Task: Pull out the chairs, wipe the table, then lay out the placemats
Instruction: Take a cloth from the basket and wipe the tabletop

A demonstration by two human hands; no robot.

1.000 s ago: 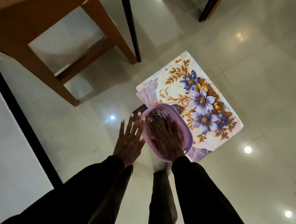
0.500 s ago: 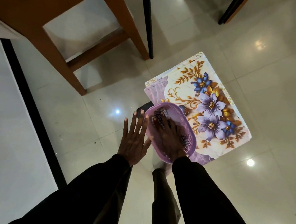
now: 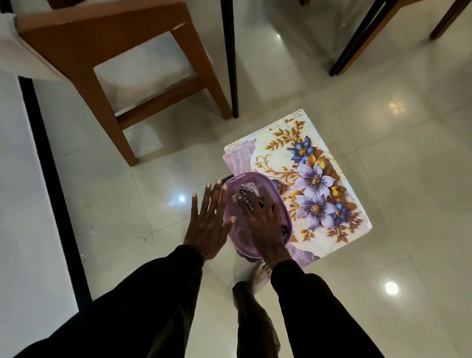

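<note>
While the right hand, grip indeterminate, covers checked cloth in the oval purple plastic basket, the flat, released left hand lies just beside its rim.

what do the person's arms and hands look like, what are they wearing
Both arms are covered down to the wrists by long, loose, plain black sleeves: the left sleeve and the right sleeve. The left hand and the right hand are bare, with no gloves. No ring, watch or bracelet shows.
</note>
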